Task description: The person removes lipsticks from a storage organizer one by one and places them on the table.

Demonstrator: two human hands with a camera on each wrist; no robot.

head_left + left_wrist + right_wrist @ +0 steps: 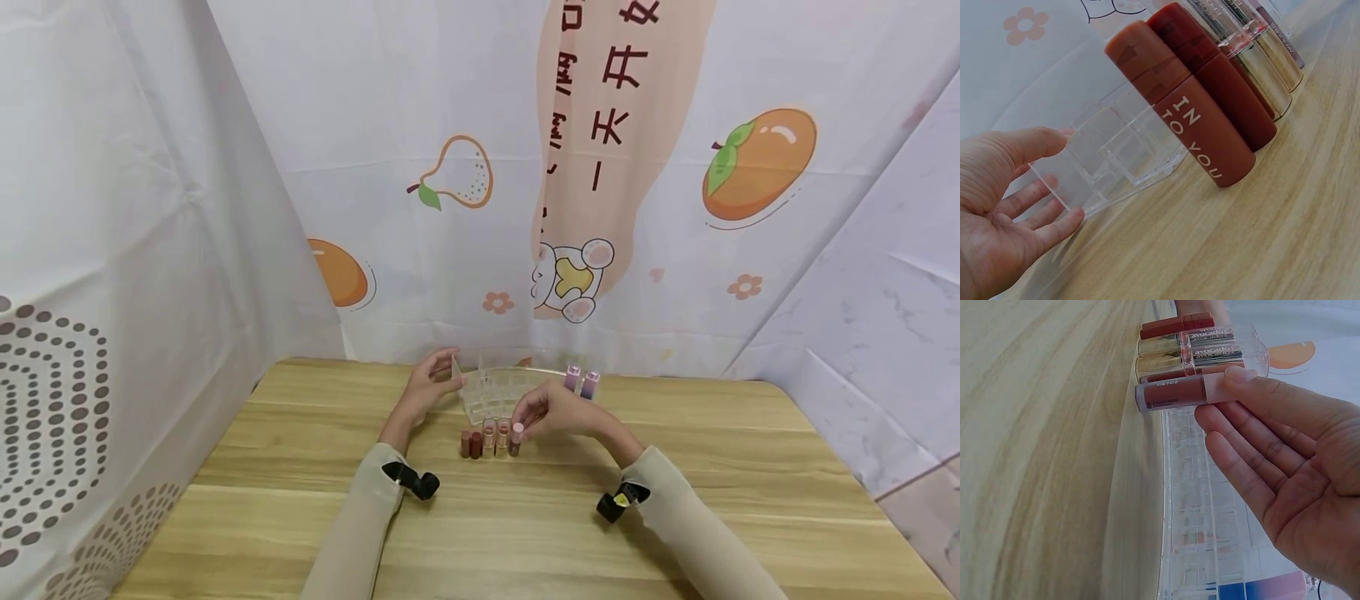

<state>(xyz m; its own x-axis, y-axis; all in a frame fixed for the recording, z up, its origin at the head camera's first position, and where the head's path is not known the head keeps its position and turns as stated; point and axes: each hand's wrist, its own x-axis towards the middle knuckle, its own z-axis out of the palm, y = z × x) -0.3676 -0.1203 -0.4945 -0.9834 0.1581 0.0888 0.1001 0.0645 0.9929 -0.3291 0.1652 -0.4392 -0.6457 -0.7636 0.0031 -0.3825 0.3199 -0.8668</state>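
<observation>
My left hand grips the left end of a clear acrylic organizer, its thumb and fingertips at the end panel. In the right wrist view, my right hand pinches the pale pink cap of a lip gloss tube between thumb and fingers. That tube stands upright at the right end of a row in front of the organizer. Further left in the row are two clear-capped lipsticks, a dark red lip tube and a terracotta lip tube lettered "INTO YOU".
Two pink-to-blue lipsticks stand in the organizer's right end, behind my right hand. The wooden table reaches back to a white printed curtain. Another curtain hangs along the left side.
</observation>
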